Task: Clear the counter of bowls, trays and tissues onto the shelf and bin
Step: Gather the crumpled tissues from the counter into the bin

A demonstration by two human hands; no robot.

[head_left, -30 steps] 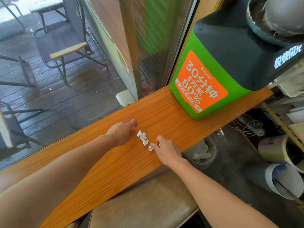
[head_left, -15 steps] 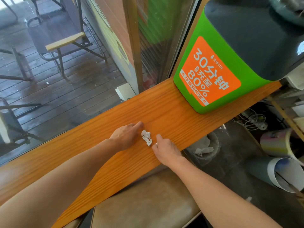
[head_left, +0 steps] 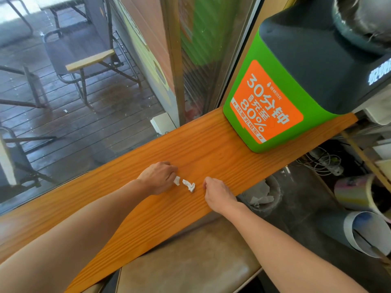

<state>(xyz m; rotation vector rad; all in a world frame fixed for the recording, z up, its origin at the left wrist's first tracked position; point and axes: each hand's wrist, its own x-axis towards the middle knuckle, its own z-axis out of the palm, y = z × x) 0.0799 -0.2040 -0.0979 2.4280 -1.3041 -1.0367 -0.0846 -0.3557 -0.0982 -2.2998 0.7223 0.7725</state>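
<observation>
Tissue bits (head_left: pixel 187 184) lie along 10–4 o'clock between curled hands; left hand (head_left: pixel 159 178) pinches the 10 end, right hand (head_left: pixel 218 192) closed, contents untold.

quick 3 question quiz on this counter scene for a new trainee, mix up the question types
1. True or false: the white tissue scraps lie on the wooden counter between the left hand and the right hand.
2. Which thing stands at the counter's far end? A) a stack of bowls B) a green and black box with an orange label C) a kettle
3. Fill in: below the counter's near edge, by the right hand, a round ____ holds crumpled paper.

Key: 1 true; 2 B; 3 bin
</observation>
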